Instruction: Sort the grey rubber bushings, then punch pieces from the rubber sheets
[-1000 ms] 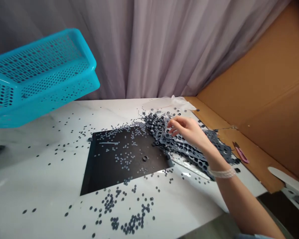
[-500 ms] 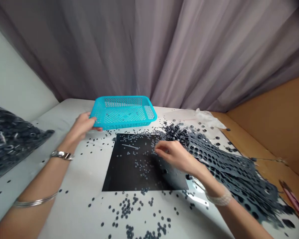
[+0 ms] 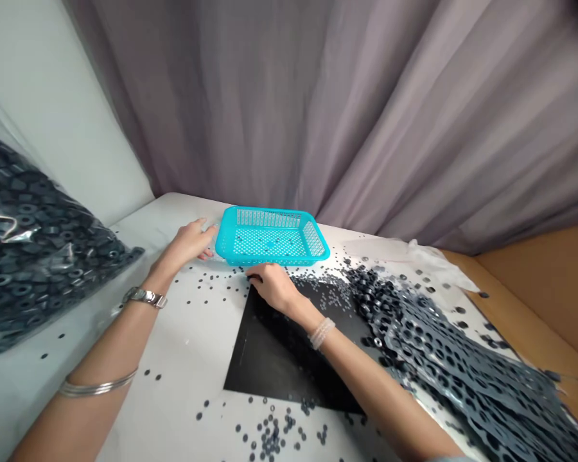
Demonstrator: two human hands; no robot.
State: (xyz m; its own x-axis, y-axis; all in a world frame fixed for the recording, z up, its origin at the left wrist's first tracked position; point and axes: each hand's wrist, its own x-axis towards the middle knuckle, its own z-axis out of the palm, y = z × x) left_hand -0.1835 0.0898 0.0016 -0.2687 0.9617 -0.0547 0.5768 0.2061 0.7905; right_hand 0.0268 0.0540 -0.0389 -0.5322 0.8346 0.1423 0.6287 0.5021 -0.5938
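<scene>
— What lies nearest?
— Loose dark rings [image 3: 271,441] dot the white table [image 3: 187,359] at 6 o'clock, short of a flat black sheet [image 3: 260,375]; perforated strips [image 3: 481,378] sprawl toward 4 o'clock.

— And the hands?
— The right hand [image 3: 273,287] bends over the sheet's far-left corner, fingers curled in; whether they pinch anything cannot be told. The left hand [image 3: 190,244], fingers apart, reaches to the blue basket's [image 3: 225,242] 9 o'clock end; contact is unclear.

— What could go wrong?
— A sharp tug on that corner would probably scatter the rings lying on the sheet's far side; a knock from either hand could shift the basket.

— How does the basket lie?
— Just beyond the sheet, near 12 o'clock from it: upright, mouth up, long axis running roughly 9 to 3, a grey curtain [image 3: 270,115] behind.
</scene>
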